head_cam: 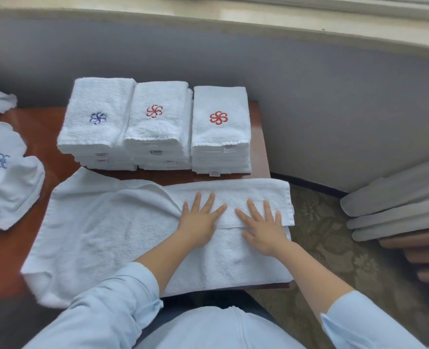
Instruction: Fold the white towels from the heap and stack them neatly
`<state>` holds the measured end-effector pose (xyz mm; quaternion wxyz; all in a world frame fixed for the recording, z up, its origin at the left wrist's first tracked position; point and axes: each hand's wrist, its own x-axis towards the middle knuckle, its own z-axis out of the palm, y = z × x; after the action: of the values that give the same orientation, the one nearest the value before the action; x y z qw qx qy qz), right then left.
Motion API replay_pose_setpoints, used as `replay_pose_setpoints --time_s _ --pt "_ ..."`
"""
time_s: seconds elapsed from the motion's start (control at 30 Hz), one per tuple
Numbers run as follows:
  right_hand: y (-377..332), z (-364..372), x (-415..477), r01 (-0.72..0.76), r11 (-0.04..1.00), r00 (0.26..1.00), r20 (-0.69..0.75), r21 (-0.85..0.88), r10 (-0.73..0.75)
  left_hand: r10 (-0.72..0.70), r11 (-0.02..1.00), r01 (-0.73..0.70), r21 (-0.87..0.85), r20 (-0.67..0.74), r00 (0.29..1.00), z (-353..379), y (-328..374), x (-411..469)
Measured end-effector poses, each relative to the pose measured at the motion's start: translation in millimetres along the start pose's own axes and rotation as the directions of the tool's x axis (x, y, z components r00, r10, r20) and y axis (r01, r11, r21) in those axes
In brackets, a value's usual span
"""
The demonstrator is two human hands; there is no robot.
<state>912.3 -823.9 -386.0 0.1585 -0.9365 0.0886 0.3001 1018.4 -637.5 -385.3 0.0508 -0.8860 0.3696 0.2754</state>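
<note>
Left hand (198, 224) and right hand (263, 229): fingers spread flat, pressing the folded far flap of the towel (107, 230) on the table (4, 260). Fold begun, left portion unfolded. Three stacks (158, 127) done behind; heap (4, 177) remains at left.

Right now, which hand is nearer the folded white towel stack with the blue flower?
Left. The left hand rests on the spread white towel, to the right of that stack; the right hand lies farther right.
</note>
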Motion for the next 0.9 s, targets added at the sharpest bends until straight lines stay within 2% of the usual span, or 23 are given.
replay_pose_setpoints --time_s 0.07,0.13,0.23,0.33,0.63,0.8,0.9 --pt "0 -5 -2 -0.011 0.999 0.999 -0.030 0.043 0.012 0.018 0.998 -0.020 -0.058 -0.036 0.999 -5 -2 0" --pt "-8 -12 -1 -0.011 0.995 0.990 -0.140 0.100 0.025 0.016 0.987 -0.037 -0.154 -0.132 0.991 -9 -12 -5" --pt "-31 -23 5 0.046 0.979 0.955 -0.297 0.198 0.015 -0.082 0.963 -0.002 -0.270 -0.302 0.950 -13 -37 -23" --pt "-66 -35 17 0.161 0.952 0.943 -0.325 0.260 -0.071 -0.199 0.942 0.073 -0.328 -0.371 0.907 -15 -71 -48" --pt "-201 -56 68 0.359 0.918 0.901 -0.318 0.169 -0.294 -0.456 0.849 0.267 -0.456 -0.378 0.805 -10 -198 -115" --pt "-275 -61 103 0.338 0.927 0.908 -0.317 0.162 -0.275 -0.501 0.822 0.322 -0.470 -0.327 0.801 -6 -273 -133" --pt "-312 -61 127 0.262 0.954 0.932 -0.295 0.142 -0.212 -0.520 0.805 0.347 -0.480 -0.294 0.802 -2 -313 -136"
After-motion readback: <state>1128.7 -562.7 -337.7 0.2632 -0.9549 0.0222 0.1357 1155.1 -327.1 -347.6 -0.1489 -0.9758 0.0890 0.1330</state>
